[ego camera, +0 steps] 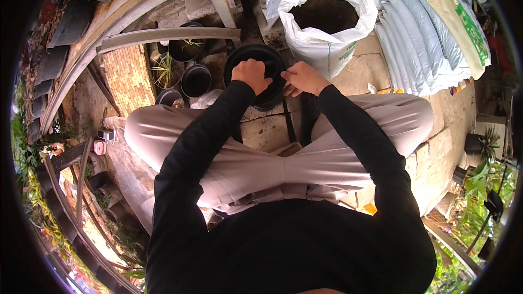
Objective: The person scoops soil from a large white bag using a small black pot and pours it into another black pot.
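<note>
Between my knees stands a wide black plastic pot (pixel 233 55) with a dark, shaded inside. My left hand (pixel 250 74) is over it, knuckles up and fingers curled, with the thumb pointing right; the fingertips are hidden, so I cannot tell what they hold. Inside the pot, next to that hand, shows a curved black rim (pixel 273 66), perhaps of a smaller pot. My right hand (pixel 306 78) is at the pot's right edge, fingers bent toward the rim; whether it grips the rim is unclear. Behind it stands an open white woven sack (pixel 314 51) of dark soil.
Small black pots (pixel 196 81) stand to the left, near a potted spiky plant (pixel 164 69) and a woven mat panel (pixel 127 77). Filled white sacks (pixel 421 36) are stacked at the right. A metal bar (pixel 171 36) crosses behind the pots. Paving slabs (pixel 265 130) lie below.
</note>
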Motion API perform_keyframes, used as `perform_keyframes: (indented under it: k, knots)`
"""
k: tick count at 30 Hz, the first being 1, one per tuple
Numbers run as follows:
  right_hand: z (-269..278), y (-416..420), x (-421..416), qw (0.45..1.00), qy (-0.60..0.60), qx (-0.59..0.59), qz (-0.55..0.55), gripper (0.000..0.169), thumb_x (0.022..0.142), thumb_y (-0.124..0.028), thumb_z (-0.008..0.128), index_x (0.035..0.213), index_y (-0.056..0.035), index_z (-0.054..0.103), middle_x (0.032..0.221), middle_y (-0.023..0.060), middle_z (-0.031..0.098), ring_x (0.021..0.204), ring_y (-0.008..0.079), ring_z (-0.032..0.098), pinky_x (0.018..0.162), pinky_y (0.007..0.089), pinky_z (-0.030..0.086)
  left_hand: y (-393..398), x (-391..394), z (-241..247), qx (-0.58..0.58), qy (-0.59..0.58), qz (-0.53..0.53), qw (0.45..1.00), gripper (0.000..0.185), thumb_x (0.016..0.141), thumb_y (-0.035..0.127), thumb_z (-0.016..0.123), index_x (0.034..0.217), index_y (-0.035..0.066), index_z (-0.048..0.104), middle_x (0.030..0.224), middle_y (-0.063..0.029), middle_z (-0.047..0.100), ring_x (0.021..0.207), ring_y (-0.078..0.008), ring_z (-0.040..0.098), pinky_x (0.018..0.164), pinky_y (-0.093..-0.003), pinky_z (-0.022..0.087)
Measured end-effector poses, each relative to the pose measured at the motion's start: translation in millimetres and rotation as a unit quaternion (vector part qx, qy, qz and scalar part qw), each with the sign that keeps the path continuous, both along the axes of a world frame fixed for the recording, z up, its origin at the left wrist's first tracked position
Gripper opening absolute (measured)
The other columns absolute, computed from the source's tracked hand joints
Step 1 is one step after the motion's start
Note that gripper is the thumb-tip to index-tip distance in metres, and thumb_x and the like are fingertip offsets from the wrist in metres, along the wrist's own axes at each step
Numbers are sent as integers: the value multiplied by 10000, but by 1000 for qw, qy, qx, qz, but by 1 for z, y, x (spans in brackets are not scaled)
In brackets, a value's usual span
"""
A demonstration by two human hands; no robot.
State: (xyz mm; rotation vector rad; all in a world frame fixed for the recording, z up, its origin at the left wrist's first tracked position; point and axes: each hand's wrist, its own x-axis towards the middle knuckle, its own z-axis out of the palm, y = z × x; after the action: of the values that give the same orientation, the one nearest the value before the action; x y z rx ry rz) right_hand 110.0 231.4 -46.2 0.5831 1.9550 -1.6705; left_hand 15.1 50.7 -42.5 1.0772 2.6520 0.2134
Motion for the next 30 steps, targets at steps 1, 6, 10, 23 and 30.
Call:
perform_keyframes:
  k: [1, 6, 10, 23, 30]
  knots:
    - [1, 0, -1, 1000, 5, -14, -2, 321, 1005, -131, 525, 1177, 137, 563, 913, 202, 725, 754, 279, 758, 611, 344, 642, 0, -5, 9, -3, -6, 2, 1000, 519, 739, 497, 814, 957, 31, 750, 956, -158, 706, 942, -345, 709, 833, -458, 570]
    - [-3, -4, 0, 998, 53, -31, -7, 489, 954, -48, 498, 1381, 149, 363, 900, 234, 714, 727, 302, 754, 595, 344, 641, -14, -28, 55, 144, 78, 60, 985, 616, 695, 525, 838, 1014, 7, 737, 992, -160, 703, 947, -351, 708, 832, -447, 576]
    - [-6, -7, -3, 998, 59, -14, -11, 520, 940, -41, 502, 1388, 163, 333, 860, 265, 707, 684, 310, 748, 566, 351, 634, -27, -48, 75, 304, 118, 93, 941, 661, 678, 532, 858, 1035, -9, 725, 978, -160, 690, 936, -363, 700, 847, -460, 560]
    - [-2, 0, -8, 1000, 21, -3, -16, 355, 946, -86, 488, 1135, 212, 453, 834, 300, 702, 691, 355, 747, 583, 373, 645, -30, -34, 37, 202, 82, 2, 976, 747, 708, 578, 821, 1238, 78, 655, 1170, -164, 679, 1137, -338, 627, 978, -424, 516]
    - [19, -11, -1, 996, -10, -79, -40, 370, 936, -71, 488, 1135, 230, 406, 883, 330, 690, 717, 364, 745, 591, 384, 650, -12, -16, 10, 109, 65, 26, 992, 686, 750, 486, 813, 1266, 65, 650, 1095, -153, 673, 1090, -335, 630, 936, -435, 527]
